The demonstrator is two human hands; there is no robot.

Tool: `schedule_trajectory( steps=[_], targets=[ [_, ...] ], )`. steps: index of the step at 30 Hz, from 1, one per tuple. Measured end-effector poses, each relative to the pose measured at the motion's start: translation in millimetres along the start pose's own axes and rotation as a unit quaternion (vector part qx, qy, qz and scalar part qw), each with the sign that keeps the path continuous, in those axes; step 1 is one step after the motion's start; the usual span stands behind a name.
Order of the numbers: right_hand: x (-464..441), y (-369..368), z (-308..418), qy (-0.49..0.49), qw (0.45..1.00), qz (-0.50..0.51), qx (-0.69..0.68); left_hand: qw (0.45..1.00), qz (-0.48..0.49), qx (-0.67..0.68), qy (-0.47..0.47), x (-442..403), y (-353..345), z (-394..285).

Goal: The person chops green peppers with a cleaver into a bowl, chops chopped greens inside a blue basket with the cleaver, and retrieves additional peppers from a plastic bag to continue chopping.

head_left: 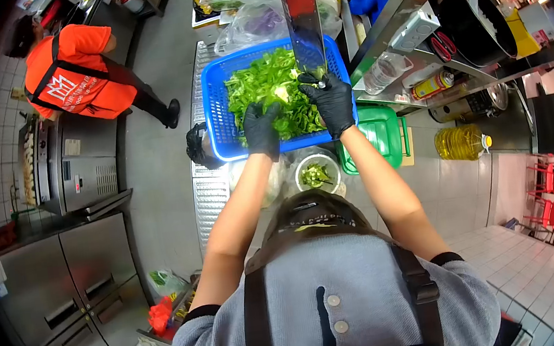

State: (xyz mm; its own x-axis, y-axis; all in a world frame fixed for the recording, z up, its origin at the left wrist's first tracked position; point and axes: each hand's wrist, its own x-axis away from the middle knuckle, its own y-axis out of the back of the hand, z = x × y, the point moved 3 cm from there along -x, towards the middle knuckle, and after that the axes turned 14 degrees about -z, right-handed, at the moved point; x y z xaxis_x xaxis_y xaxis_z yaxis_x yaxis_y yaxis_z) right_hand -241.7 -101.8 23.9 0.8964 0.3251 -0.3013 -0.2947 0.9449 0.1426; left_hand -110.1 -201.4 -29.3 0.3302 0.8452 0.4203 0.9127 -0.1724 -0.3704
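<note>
A blue plastic basket [216,108] holds a heap of chopped green leaves [246,84]. My left hand [263,131], in a black glove, rests on the leaves at the near side, thumb and fingers apart. A pale piece [281,93] lies among the leaves beyond its fingertips. At the basket's right side is my right hand [333,105], also black-gloved, with its fingers curled in a pinch; what they hold is too small to make out. A wide shiny metal strip [301,16] reaches down from the top edge to these fingers; whether they touch it I cannot tell.
Below the basket stand a bowl of cut greens [316,174] and a green crate [379,137]. Plastic bags [260,21] lie behind it. A metal shelf [409,69] and an oil jug [458,143] are to the right. A person in orange [74,73] stands far left.
</note>
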Motion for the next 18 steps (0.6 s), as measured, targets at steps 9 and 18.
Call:
schedule_trajectory(
  steps=[9, 18],
  targets=[
    [38, 9, -8, -0.098, 0.995, 0.019, -0.016, 0.951, 0.230, -0.152, -0.137, 1, -3, -17],
    [105, 99, 7, -0.035, 0.994, -0.022, 0.099, 0.915, 0.344, -0.210, -0.034, 67, -7, 19]
  ],
)
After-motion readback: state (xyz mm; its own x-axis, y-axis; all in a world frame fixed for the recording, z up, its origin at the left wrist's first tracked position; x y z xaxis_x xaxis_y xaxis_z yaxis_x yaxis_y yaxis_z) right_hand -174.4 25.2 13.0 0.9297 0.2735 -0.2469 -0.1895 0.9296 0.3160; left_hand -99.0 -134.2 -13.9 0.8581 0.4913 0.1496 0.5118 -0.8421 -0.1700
